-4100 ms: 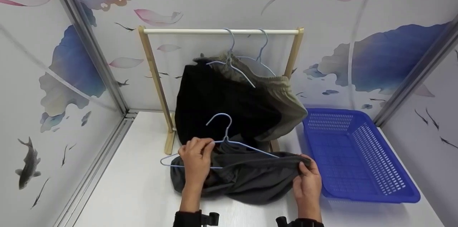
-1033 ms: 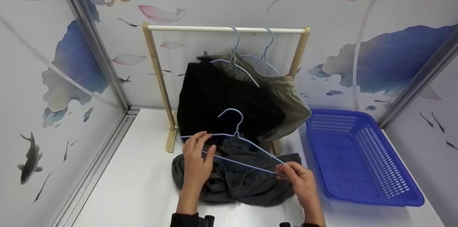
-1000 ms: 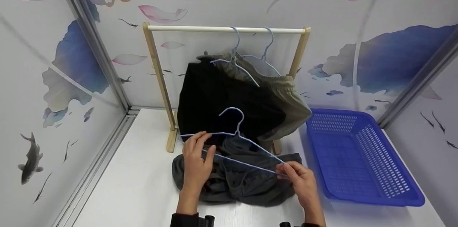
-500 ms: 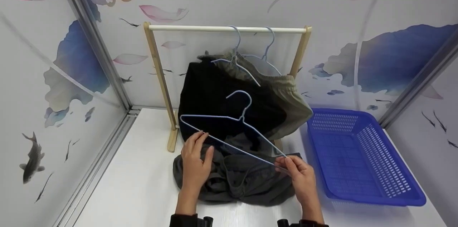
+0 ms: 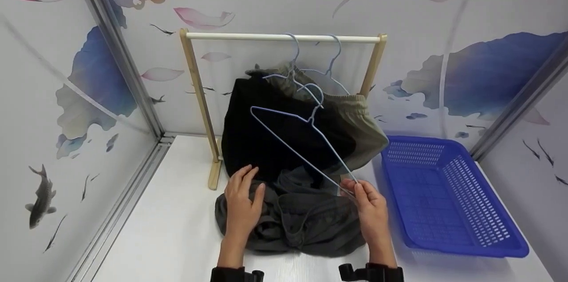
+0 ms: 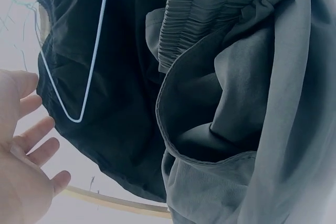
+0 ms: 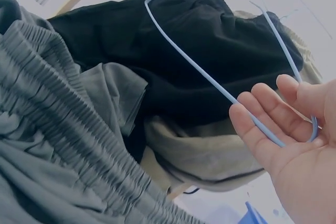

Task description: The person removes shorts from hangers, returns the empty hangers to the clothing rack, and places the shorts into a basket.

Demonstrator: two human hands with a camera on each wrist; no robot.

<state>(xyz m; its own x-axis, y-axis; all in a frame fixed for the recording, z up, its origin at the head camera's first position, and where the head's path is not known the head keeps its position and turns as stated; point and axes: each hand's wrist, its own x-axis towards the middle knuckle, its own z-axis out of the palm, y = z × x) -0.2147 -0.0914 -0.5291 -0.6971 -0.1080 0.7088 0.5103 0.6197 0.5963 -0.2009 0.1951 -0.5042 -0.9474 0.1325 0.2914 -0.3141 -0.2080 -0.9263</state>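
Observation:
My right hand (image 5: 372, 213) grips one lower corner of a light blue wire clothes hanger (image 5: 288, 146). The hanger is bare and lifted at a tilt, its hook up in front of the hanging clothes. In the right wrist view the hanger's end (image 7: 314, 129) lies across my palm under the thumb. My left hand (image 5: 242, 204), fingers spread and relaxed, is over the left part of a dark grey garment with an elastic waistband (image 5: 306, 224), which lies bunched on the table. The left wrist view shows this hand (image 6: 31, 150) holding nothing.
Behind stands a wooden rack with a white rail (image 5: 239, 36). A black garment (image 5: 275, 126) and beige elastic-waist trousers or shorts (image 5: 370, 140) hang there on two blue hangers. A blue plastic basket (image 5: 443, 202) is to the right on the white table (image 5: 151, 211).
The hanger has come out of the grey garment and swung up and away from my left hand, held at its corner by my right. My left hand has let go of it.

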